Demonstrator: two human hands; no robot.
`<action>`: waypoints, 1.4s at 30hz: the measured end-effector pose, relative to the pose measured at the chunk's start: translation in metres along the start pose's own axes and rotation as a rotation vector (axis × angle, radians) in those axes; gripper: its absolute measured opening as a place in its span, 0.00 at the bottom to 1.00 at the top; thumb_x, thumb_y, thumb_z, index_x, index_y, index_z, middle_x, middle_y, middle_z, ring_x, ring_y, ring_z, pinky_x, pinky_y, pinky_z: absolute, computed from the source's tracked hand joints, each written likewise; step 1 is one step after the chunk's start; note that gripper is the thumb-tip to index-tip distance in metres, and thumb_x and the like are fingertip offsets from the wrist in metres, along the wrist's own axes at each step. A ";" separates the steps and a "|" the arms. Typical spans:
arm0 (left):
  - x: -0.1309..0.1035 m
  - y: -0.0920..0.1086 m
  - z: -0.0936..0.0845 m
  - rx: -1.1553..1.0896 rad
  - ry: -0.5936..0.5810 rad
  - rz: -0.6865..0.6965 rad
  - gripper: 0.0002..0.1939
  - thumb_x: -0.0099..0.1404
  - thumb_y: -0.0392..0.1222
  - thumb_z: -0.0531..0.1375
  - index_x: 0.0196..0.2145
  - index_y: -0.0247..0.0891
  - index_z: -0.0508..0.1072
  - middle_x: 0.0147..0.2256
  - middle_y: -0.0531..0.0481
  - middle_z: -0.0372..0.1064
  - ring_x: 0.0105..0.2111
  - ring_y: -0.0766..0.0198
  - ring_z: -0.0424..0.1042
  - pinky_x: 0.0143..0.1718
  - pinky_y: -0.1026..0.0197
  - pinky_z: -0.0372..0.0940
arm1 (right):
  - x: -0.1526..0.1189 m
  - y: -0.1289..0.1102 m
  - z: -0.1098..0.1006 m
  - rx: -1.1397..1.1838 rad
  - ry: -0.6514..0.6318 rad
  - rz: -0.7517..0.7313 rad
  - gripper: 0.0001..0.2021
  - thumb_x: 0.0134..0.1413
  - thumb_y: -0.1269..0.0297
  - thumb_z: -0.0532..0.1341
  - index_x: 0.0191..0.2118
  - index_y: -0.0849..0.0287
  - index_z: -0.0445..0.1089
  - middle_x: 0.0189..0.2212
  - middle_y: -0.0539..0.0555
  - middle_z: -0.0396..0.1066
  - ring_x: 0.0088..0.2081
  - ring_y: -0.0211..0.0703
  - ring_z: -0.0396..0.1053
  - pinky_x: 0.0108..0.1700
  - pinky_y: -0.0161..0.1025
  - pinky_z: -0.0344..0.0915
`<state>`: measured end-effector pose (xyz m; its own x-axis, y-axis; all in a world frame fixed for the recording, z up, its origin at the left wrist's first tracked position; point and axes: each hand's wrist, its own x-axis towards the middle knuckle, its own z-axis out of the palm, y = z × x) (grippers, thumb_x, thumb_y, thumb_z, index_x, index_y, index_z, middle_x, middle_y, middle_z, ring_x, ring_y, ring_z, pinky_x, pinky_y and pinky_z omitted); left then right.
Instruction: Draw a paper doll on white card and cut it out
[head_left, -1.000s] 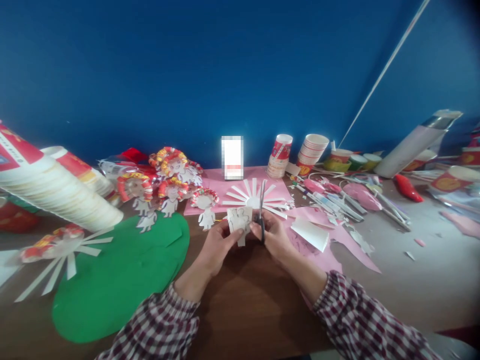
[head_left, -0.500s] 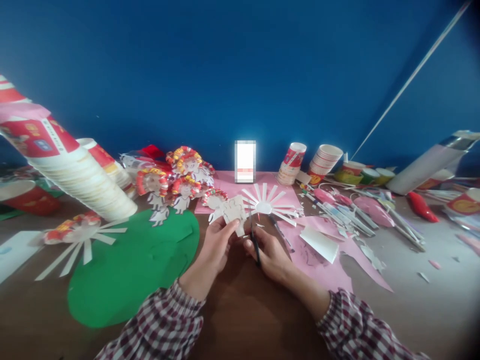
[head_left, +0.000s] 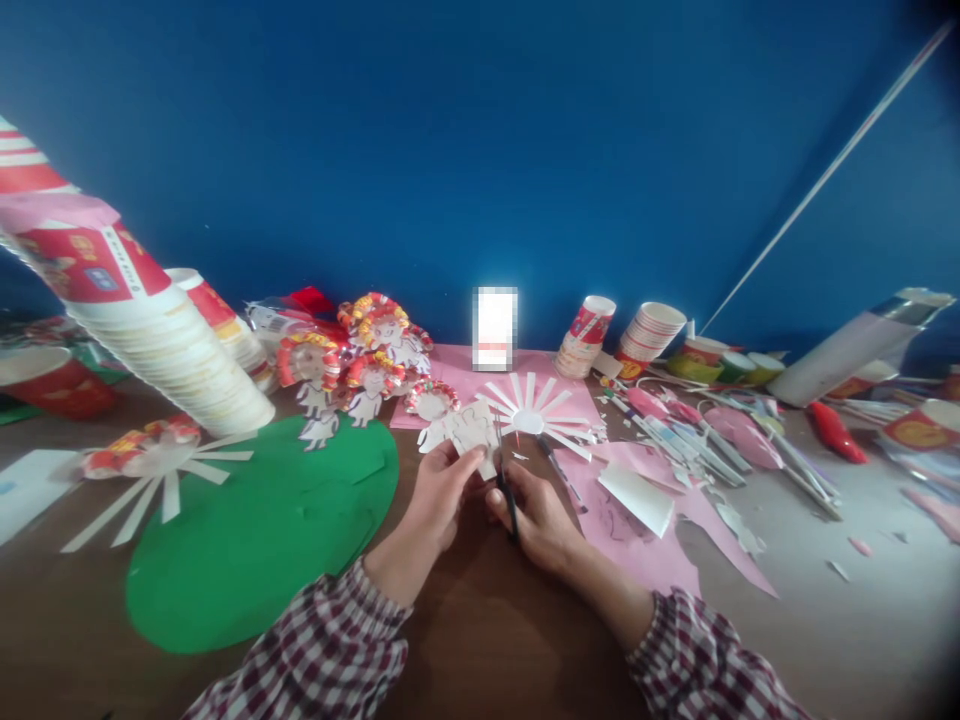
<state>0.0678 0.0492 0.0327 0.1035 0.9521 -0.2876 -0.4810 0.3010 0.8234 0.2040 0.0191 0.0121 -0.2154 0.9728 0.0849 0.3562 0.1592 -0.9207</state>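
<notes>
Near the middle of the view, my left hand (head_left: 441, 490) pinches a white paper cutout (head_left: 472, 430) with drawn lines on it. Black-handled scissors (head_left: 508, 505) are in my right hand (head_left: 541, 512), its fingers wrapped round the handles. Their blades point away from me and lie against the right edge of the cutout. Just behind the blades sits a white paper cup cut into spread strips (head_left: 529, 420). Left of the cutout are paper figures with red and yellow rings (head_left: 367, 385).
A green paper sheet (head_left: 262, 540) lies at the left, with tall stacked cups (head_left: 180, 350) behind it. Pink paper (head_left: 637, 540), a pen (head_left: 561, 475) and scraps are at the right. More cup stacks (head_left: 649, 340) stand by the blue wall.
The view has shifted slightly. The cutout in my left hand sits a little lower and is tilted differently against the scissors. Both hands keep their holds.
</notes>
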 end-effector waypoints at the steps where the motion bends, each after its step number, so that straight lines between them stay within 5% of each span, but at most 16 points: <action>1: 0.000 -0.001 -0.001 0.001 0.006 0.002 0.13 0.46 0.41 0.68 0.30 0.34 0.73 0.20 0.55 0.68 0.19 0.68 0.67 0.23 0.66 0.62 | 0.000 0.000 0.000 0.000 0.000 -0.001 0.11 0.52 0.54 0.62 0.32 0.57 0.66 0.24 0.50 0.68 0.27 0.39 0.64 0.29 0.34 0.60; 42: 0.001 -0.006 -0.001 -0.024 0.070 0.001 0.14 0.46 0.41 0.68 0.29 0.34 0.70 0.22 0.55 0.69 0.20 0.71 0.67 0.23 0.69 0.63 | 0.000 0.002 0.002 -0.111 -0.025 -0.019 0.11 0.56 0.56 0.59 0.32 0.59 0.63 0.25 0.50 0.67 0.27 0.38 0.63 0.29 0.33 0.58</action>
<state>0.0704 0.0483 0.0269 0.0425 0.9461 -0.3209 -0.5021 0.2980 0.8119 0.2032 0.0196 0.0094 -0.2452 0.9651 0.0916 0.4500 0.1970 -0.8710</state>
